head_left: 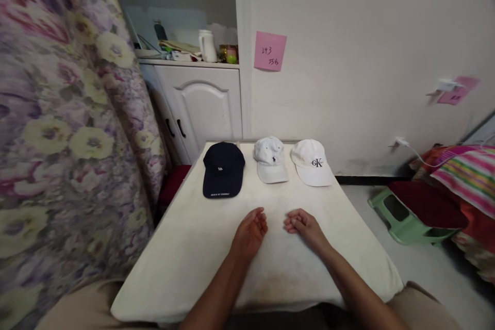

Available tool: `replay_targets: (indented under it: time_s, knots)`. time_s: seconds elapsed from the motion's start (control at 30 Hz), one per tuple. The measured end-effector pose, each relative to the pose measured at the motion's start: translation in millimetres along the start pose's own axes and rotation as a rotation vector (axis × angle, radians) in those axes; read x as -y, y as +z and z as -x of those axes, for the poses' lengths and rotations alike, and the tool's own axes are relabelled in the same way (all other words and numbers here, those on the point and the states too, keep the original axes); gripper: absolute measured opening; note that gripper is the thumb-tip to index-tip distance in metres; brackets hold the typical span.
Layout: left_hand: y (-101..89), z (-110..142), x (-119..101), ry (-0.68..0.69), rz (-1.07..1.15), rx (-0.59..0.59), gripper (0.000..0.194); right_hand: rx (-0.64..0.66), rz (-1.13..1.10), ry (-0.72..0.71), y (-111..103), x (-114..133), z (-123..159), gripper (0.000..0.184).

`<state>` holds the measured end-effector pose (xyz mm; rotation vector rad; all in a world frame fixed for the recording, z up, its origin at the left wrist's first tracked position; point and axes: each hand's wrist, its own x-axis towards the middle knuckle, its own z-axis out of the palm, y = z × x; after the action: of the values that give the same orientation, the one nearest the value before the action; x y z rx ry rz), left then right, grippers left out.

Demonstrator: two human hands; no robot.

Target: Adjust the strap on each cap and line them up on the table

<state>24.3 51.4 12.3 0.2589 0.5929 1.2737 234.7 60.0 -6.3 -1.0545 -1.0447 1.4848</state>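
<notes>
Three caps stand in a row along the far side of the cream-covered table point(185, 247). On the left is a navy cap point(223, 170) with small white lettering on its brim. A pale grey-blue cap point(270, 159) with a small dark emblem sits in the middle, and a white cap point(311, 161) with black letters is at the right. My left hand point(250, 233) rests near the table's middle, palm turned inward, fingers loosely bent, holding nothing. Facing it across a small gap, my right hand point(304, 227) is also bare, its fingers relaxed and half curled. Neither hand touches a cap.
A floral curtain point(77, 134) hangs close on the left. Behind the table stand a white cabinet point(204, 103) with a white jug point(208, 46) on top, and a wall with a pink note point(269, 51). A green stool point(402, 216) is on the right floor.
</notes>
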Motion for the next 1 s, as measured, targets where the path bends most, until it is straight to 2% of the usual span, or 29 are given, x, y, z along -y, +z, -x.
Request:
replay_targets:
  time_s: [0.2, 0.33, 0.5, 0.67, 1.0]
  knots:
    - [-21.8, 11, -30, 0.297, 0.018, -0.116, 0.021, -0.005, 0.013, -0.033, -7, -3, 6, 0.044]
    - [-34.0, 11, -54, 0.401, 0.000, -0.159, 0.028, 0.000, 0.041, -0.037, -4, -5, 5, 0.044]
    - [-39.1, 5, -66, 0.426, -0.037, -0.161, 0.029, 0.002, 0.072, -0.051, -3, -6, 7, 0.042]
    - [-40.5, 4, -67, 0.421, -0.047, -0.145, 0.027, -0.002, 0.106, -0.062, -2, -6, 7, 0.036]
    - [-38.8, 4, -65, 0.402, -0.072, -0.104, 0.037, -0.003, 0.142, -0.064, 0, -5, 9, 0.031]
